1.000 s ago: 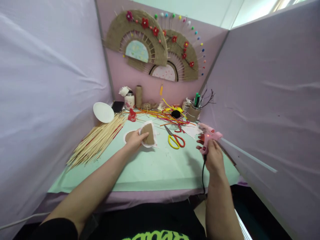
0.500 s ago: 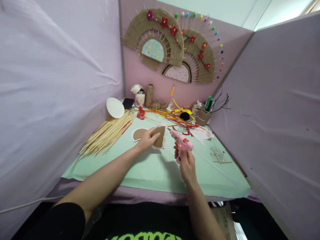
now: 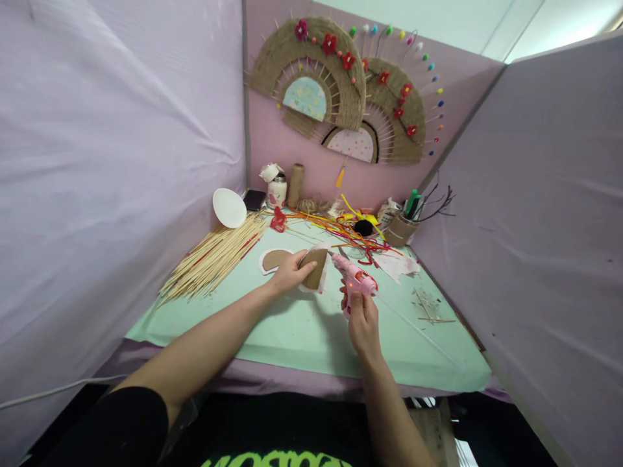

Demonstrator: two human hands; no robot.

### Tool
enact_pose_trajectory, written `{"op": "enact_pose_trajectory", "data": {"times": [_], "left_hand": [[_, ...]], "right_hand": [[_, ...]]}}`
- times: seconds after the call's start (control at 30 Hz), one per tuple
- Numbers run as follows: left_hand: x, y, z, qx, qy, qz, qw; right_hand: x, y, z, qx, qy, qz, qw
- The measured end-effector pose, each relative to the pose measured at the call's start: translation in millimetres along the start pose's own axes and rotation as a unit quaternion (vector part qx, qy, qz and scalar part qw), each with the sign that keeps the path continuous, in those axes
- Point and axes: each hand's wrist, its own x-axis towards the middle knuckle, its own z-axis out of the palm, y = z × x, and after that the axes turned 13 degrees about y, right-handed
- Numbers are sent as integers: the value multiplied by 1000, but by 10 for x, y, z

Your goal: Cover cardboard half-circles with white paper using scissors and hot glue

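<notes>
My left hand [image 3: 292, 273] grips a half-round piece of brown cardboard [image 3: 316, 271] backed with pale fabric that sticks out past its edge. My right hand [image 3: 363, 318] is wrapped round the handle of a pink hot glue gun [image 3: 353, 275], with a small light lit on its side. A long clear glue stick [image 3: 418, 329] trails from the gun's back end. The gun's nozzle is at the upper right edge of the cardboard; whether it touches I cannot tell. Left of my left hand, another cardboard half-round [image 3: 275, 260] with a white border lies on the table.
Thin wooden sticks [image 3: 214, 259] are piled on the left beside a white disc [image 3: 230, 208]. Coloured pipe cleaners [image 3: 335, 227], a twine spool [image 3: 296, 185] and a pen holder [image 3: 402, 229] stand or lie at the back. Fabric scraps [image 3: 396, 264] lie right. Decorated twine fans [image 3: 311, 65] hang behind.
The glue gun's nozzle and the cardboard piece have come closer together. The whole view has shifted slightly, with the scene now a little further right. Both hands keep their holds.
</notes>
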Motion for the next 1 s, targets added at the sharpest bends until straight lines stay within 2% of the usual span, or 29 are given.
{"op": "enact_pose_trajectory", "data": {"times": [0.33, 1.0], "left_hand": [[-4, -9, 6, 3, -6, 4, 1000], [-8, 13, -5, 17, -6, 1, 1000]], "right_hand": [[-13, -14, 12, 9, 7, 21, 1000], [-14, -37, 14, 2, 11, 20, 1000]]}}
